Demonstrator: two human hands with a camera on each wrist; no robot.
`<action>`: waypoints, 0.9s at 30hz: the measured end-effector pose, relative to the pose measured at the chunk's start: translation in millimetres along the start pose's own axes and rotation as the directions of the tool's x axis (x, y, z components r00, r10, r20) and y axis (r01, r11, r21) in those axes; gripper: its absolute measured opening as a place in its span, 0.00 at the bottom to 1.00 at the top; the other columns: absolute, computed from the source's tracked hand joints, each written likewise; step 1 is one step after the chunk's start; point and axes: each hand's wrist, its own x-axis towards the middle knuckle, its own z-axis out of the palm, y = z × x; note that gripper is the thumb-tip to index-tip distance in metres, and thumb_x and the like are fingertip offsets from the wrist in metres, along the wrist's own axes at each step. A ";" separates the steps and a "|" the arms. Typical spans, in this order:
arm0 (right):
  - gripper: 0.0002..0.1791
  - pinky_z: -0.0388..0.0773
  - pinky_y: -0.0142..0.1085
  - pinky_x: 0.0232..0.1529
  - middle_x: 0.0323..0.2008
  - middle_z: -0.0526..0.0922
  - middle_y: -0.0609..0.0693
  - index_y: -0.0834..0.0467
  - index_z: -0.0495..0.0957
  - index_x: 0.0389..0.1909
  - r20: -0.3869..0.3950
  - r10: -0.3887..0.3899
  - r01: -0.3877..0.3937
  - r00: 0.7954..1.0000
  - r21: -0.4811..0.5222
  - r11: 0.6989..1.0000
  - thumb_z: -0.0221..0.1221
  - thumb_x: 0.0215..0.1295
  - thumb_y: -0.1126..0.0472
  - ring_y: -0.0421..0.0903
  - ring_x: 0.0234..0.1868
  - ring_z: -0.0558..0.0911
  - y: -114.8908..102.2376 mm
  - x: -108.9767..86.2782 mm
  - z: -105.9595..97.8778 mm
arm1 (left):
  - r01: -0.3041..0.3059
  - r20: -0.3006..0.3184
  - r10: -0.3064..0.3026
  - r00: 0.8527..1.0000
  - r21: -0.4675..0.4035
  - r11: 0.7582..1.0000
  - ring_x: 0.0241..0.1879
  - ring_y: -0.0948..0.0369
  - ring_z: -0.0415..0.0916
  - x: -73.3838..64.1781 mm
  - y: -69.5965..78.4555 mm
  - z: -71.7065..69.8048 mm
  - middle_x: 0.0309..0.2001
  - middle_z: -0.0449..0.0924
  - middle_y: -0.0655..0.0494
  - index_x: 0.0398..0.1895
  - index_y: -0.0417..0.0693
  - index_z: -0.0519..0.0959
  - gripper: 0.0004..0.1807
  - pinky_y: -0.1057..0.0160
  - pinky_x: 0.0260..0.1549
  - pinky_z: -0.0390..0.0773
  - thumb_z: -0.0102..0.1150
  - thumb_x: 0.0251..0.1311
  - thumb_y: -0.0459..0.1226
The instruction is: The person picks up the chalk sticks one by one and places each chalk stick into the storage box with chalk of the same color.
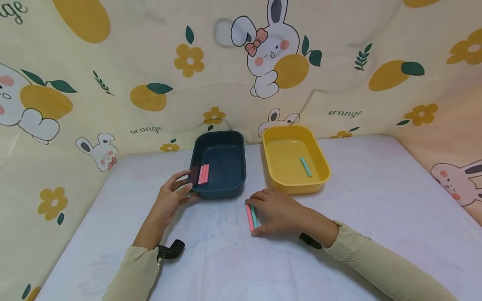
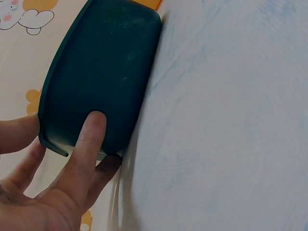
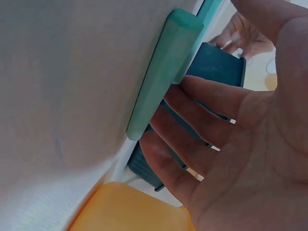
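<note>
My right hand (image 1: 276, 211) holds pink chalk (image 1: 249, 217) and green chalk (image 1: 254, 216) on the tabletop, with thumb and forefinger near opposite ends. In the right wrist view its fingertips meet a green chalk stick (image 3: 166, 74); a second green piece (image 3: 209, 12) shows behind it. The pink stick cannot be seen there. Touching the near left corner of a dark blue box (image 1: 226, 194), my left hand (image 1: 171, 198) has its fingers spread over the rim and outer wall. Seen from the left wrist, one fairly straight finger (image 2: 91, 132) presses the box's side (image 2: 103, 62).
Several pink chalk sticks (image 1: 203, 174) lie inside the dark blue box. A yellow box (image 1: 297, 186) stands to its right, with one green stick (image 1: 306, 167) in it. Behind both hangs a patterned cloth (image 1: 218, 96). Faint blue smudges mark the white tabletop (image 1: 211, 259).
</note>
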 end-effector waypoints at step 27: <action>0.42 0.70 0.46 0.68 0.61 0.78 0.46 0.52 0.75 0.63 -0.064 -0.035 0.035 0.997 -0.015 0.999 0.65 0.53 0.30 0.48 0.64 0.73 0.3 -3.3 2.7 | -0.002 -0.010 0.002 1.000 0.021 1.000 0.51 0.54 0.78 0.3 -3.1 0.9 0.74 0.61 0.46 0.75 0.60 0.59 0.30 0.56 0.57 0.81 0.50 0.73 0.34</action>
